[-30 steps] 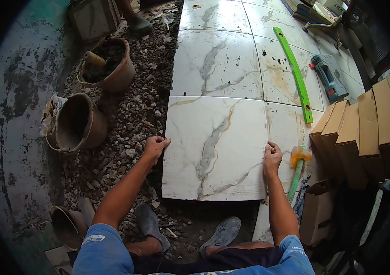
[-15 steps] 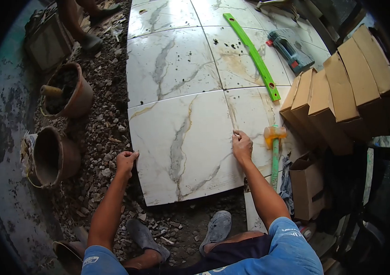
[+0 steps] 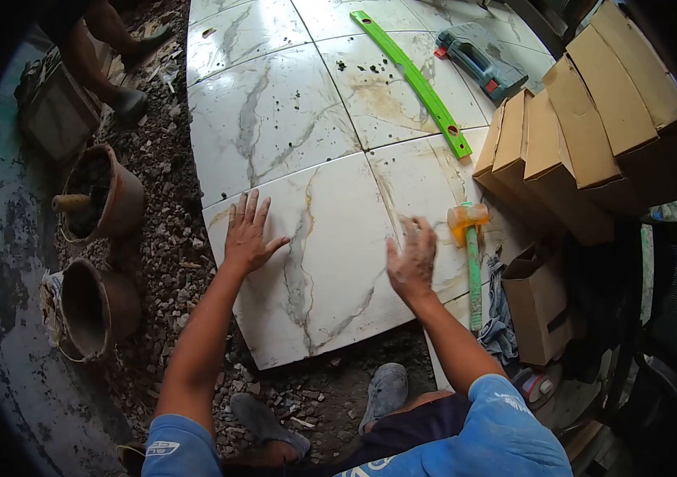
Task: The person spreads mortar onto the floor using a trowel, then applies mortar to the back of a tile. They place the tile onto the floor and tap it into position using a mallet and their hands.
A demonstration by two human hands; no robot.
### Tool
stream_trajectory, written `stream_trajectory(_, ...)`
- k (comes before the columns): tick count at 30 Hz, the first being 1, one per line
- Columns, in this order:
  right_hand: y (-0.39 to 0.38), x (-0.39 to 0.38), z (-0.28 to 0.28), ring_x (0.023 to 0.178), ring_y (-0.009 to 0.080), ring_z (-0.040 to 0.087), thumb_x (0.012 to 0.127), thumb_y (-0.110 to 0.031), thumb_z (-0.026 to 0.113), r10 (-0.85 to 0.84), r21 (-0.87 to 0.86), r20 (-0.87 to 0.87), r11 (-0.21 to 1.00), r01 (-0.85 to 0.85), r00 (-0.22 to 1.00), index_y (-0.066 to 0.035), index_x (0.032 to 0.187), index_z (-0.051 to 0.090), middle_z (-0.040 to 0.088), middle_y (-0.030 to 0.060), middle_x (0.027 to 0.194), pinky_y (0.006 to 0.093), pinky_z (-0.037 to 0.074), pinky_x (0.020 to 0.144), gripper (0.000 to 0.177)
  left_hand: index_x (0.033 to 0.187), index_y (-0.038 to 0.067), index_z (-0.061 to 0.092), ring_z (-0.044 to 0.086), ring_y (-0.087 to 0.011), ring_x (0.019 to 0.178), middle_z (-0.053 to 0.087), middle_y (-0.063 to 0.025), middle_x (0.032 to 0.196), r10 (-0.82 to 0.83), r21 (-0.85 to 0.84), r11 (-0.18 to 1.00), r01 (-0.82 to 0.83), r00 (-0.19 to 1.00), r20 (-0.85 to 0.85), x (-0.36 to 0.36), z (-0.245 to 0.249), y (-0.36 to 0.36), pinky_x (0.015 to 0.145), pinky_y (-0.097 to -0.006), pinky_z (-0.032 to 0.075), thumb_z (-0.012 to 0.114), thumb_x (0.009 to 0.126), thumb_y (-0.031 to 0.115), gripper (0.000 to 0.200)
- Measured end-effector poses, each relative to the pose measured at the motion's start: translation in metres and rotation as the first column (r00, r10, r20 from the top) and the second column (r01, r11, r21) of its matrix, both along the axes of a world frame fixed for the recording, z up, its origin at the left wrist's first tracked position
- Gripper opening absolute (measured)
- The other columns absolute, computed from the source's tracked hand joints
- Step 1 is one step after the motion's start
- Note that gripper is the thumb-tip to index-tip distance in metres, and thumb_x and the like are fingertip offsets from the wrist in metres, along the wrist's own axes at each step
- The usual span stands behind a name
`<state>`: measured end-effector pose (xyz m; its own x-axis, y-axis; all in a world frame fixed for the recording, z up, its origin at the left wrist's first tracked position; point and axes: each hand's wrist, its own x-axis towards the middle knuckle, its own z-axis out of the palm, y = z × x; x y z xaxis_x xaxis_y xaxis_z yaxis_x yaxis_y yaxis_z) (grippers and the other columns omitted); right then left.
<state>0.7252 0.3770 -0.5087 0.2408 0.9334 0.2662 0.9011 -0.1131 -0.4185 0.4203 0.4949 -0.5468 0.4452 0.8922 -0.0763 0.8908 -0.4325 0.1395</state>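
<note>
There is 1 view, from the camera worn on my head. It faces forward and steeply down at the floor [image 3: 165, 262], near enough that my left hand [image 3: 247, 234] and right hand [image 3: 412, 262] take the middle of the frame over the marble tile [image 3: 330, 238]. The wide lens bends straight lines and leaves the corners dark. My shoes [image 3: 386, 393] lie at 6 o'clock, right under the lens. The green level [image 3: 412, 79] runs farther off toward 12 o'clock, the cardboard boxes [image 3: 585, 119] stand at 2 o'clock, and the buckets [image 3: 120, 310] sit at 9 o'clock.
</note>
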Motion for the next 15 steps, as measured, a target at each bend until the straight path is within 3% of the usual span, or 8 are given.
stream_trajectory(2, -0.036, 0.051, -0.006, 0.118, 0.0409, 0.039, 0.077, -0.014, 0.069, -0.168, 0.048, 0.112, 0.985, 0.164, 0.979, -0.005, 0.135, 0.036, 0.038, 0.0211, 0.131, 0.05, 0.031, 0.101, 0.067, 0.148, 0.006, 0.024, 0.011, -0.0326, 0.145, 0.016, -0.0139, 0.156, 0.024, 0.006, 1.0, -0.024, 0.999, -0.045, 0.01, -0.022, 0.005, 0.117, -0.0485, 0.008, 0.052, 0.076, 0.072, 0.102)
stream_trajectory(5, -0.112, 0.107, -0.016, 0.123, 0.0404, 0.036, 0.08, -0.034, 0.069, -0.446, -0.239, 0.325, 0.815, 0.528, 0.834, -0.006, 0.141, 0.031, 0.038, 0.0182, 0.134, 0.0514, 0.028, 0.104, 0.078, 0.149, 0.006, 0.022, 0.009, -0.0323, 0.145, 0.015, -0.0143, 0.157, 0.058, -0.004, 0.998, -0.058, 0.997, -0.045, 0.018, -0.034, 0.006, 0.116, -0.0506, 0.003, 0.044, 0.074, 0.08, 0.108)
stream_trajectory(6, -0.132, 0.113, -0.02, 0.121, 0.0389, 0.041, 0.084, -0.038, 0.065, -0.444, -0.328, 0.376, 0.757, 0.565, 0.814, -0.005, 0.137, 0.036, 0.044, 0.0193, 0.13, 0.0499, 0.033, 0.101, 0.069, 0.149, 0.006, 0.023, 0.009, -0.0327, 0.145, 0.015, -0.0152, 0.157, 0.043, 0.03, 0.999, -0.041, 0.997, -0.065, 0.015, -0.036, 0.005, 0.116, -0.0506, 0.002, 0.044, 0.075, 0.079, 0.107)
stream_trajectory(9, -0.156, 0.13, -0.04, 0.108, 0.0398, 0.052, 0.088, -0.036, 0.061, -0.433, -0.523, 0.297, 0.672, 0.524, 0.851, -0.002, 0.127, 0.044, 0.054, 0.0232, 0.117, 0.048, 0.041, 0.092, 0.055, 0.149, 0.006, 0.025, 0.01, -0.0339, 0.145, 0.016, -0.0178, 0.156, 0.021, 0.063, 0.998, -0.016, 0.996, -0.084, 0.014, -0.039, 0.008, 0.116, -0.0508, 0.002, 0.045, 0.076, 0.078, 0.105)
stream_trajectory(10, -0.154, 0.129, -0.038, 0.108, 0.0398, 0.052, 0.088, -0.036, 0.061, -0.436, -0.524, 0.296, 0.67, 0.526, 0.85, -0.002, 0.127, 0.044, 0.054, 0.0232, 0.117, 0.048, 0.041, 0.092, 0.055, 0.149, 0.004, 0.024, 0.01, -0.0339, 0.145, 0.016, -0.0179, 0.156, -0.008, 0.086, 0.996, 0.017, 0.995, -0.099, 0.013, -0.039, 0.007, 0.116, -0.0509, 0.002, 0.045, 0.076, 0.078, 0.105)
stream_trajectory(12, -0.147, 0.123, -0.036, 0.089, 0.0424, 0.059, 0.09, -0.03, 0.058, -0.504, -0.44, 0.26, 0.698, 0.565, 0.824, 0.001, 0.113, 0.049, 0.06, 0.0256, 0.095, 0.0487, 0.046, 0.077, 0.04, 0.148, 0.003, 0.024, 0.011, -0.0339, 0.145, 0.016, -0.0181, 0.156, -0.036, 0.112, 0.992, 0.05, 0.992, -0.119, 0.016, -0.044, 0.018, 0.116, -0.0511, 0.002, 0.045, 0.076, 0.077, 0.106)
stream_trajectory(13, -0.146, 0.113, -0.03, 0.089, 0.0424, 0.059, 0.09, -0.03, 0.058, -0.506, -0.451, 0.255, 0.691, 0.564, 0.824, 0.001, 0.113, 0.049, 0.06, 0.0256, 0.095, 0.0487, 0.046, 0.077, 0.04, 0.148, 0.002, 0.023, 0.012, -0.0334, 0.145, 0.017, -0.018, 0.156, 0.037, 0.065, 0.997, -0.032, 0.996, -0.081, 0.022, -0.043, 0.028, 0.116, -0.0509, 0.003, 0.046, 0.076, 0.077, 0.107)
stream_trajectory(15, -0.133, 0.096, -0.003, 0.075, 0.0449, 0.06, 0.091, -0.027, 0.057, -0.438, -0.452, -0.033, 0.808, 0.378, 0.898, 0.003, 0.107, 0.049, 0.06, 0.0261, 0.079, 0.05, 0.045, 0.066, 0.035, 0.148, 0.0, 0.023, 0.012, -0.0329, 0.144, 0.017, -0.0179, 0.155, 0.122, 0.018, 0.992, -0.121, 0.992, -0.04, 0.03, -0.041, 0.036, 0.116, -0.0507, 0.003, 0.046, 0.076, 0.077, 0.108)
